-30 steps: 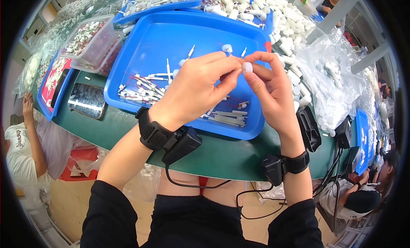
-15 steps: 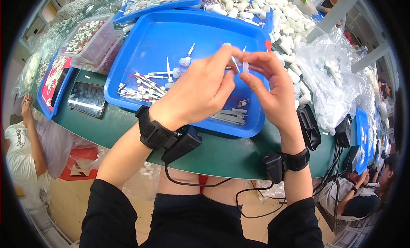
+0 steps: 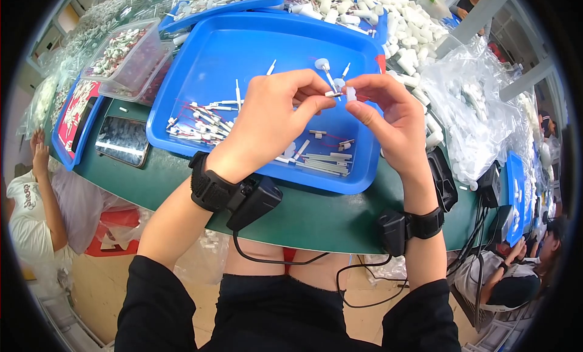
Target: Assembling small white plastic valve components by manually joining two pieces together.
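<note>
Both my hands are over a large blue tray (image 3: 243, 48), fingertips close together. My left hand (image 3: 264, 118) pinches a small white cylindrical piece (image 3: 332, 94), its tip pointing right. My right hand (image 3: 398, 121) holds a small translucent white plastic cap (image 3: 351, 94) between thumb and fingers. The two pieces are almost touching; whether they meet is too small to tell. Just beyond the fingertips, a white stem with a round disc (image 3: 322, 64) lies in the tray. Wired white pieces (image 3: 203, 122) are heaped at the tray's left, and thin white rods (image 3: 328, 164) lie near its front edge.
Left of the tray are a phone (image 3: 123, 139) and a clear plastic box (image 3: 124, 57) of small parts. White cylinders (image 3: 407, 54) pile up behind right, beside clear plastic bags (image 3: 467, 103). A black case (image 3: 441, 179) lies by my right wrist. Other people sit on both sides.
My left hand has shifted left and its fingertips have dropped lower, so the small white piece now lines up with the cap. More of the disc-ended stem and the front parts shows.
</note>
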Demonstrator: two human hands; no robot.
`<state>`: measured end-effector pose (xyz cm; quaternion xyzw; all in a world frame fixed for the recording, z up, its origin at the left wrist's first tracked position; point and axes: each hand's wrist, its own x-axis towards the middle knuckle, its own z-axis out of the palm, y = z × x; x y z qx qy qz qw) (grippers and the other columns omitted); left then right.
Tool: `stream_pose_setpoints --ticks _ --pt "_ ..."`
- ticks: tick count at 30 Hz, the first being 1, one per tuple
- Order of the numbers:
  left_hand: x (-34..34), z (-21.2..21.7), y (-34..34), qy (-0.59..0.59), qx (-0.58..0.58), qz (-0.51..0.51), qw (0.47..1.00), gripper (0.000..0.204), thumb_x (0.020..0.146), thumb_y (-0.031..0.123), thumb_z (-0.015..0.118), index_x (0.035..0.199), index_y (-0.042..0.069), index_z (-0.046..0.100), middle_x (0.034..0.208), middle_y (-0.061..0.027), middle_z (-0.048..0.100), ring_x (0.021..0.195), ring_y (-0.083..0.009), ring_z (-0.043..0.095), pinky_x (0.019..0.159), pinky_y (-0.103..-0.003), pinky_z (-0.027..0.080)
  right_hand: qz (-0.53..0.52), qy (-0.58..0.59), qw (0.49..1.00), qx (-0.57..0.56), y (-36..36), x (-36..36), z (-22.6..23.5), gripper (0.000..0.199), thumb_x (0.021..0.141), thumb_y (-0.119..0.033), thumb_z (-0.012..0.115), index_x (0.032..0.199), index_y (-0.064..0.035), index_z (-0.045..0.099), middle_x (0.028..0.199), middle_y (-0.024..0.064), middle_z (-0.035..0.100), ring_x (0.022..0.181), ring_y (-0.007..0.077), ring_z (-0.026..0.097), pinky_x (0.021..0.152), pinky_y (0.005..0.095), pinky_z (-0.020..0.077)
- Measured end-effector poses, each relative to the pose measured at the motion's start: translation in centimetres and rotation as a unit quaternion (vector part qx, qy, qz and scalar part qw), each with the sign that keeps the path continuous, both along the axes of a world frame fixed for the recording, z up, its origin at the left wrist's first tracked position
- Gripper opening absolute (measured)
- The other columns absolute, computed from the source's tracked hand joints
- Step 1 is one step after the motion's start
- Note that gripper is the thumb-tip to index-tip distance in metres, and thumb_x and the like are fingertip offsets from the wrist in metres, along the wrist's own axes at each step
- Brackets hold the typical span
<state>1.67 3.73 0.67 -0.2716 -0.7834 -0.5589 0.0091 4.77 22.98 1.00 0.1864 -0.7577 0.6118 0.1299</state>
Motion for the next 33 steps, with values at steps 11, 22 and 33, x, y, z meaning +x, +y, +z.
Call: stream_pose_setpoints --ticks 11,22,33 --pt "0.5 -0.1 0.1 0.189 -0.023 0.025 0.981 0.007 0.081 0.002 0.067 0.087 0.001 0.071 0.08 -0.0089 0.071 0.071 -0.0179 0.069 0.062 -0.026 0.052 0.019 -0.028 0.999 0.004 0.2 0.2 0.1 0.02 0.081 -0.002 0.071 0.099 0.0026 0.066 0.097 0.0088 0.069 0.09 0.0145 0.066 0.084 0.0267 0.0515" --pt "1.1 -0.1 0.5 0.239 -0.032 0.058 0.969 0.009 0.079 -0.003 0.064 0.085 0.001 0.07 0.076 -0.0112 0.068 0.065 -0.0224 0.066 0.056 -0.029 0.05 0.001 -0.041 0.999 -0.018 -0.2 0.1 -0.6 0.017 0.08 -0.003 0.073 0.094 0.0039 0.068 0.09 0.0103 0.071 0.084 0.0148 0.069 0.079 0.0252 0.0535" --pt "0.9 0.1 0.1 0.273 -0.063 0.057 0.958 0.009 0.079 -0.002 0.065 0.086 0.002 0.069 0.078 -0.0108 0.067 0.069 -0.0252 0.066 0.059 -0.03 0.052 0.023 -0.06 0.997 -0.03 -0.1 -0.1 -0.5 0.016 0.081 -0.003 0.071 0.096 0.0037 0.068 0.092 0.0103 0.071 0.086 0.0138 0.067 0.082 0.0255 0.0528"
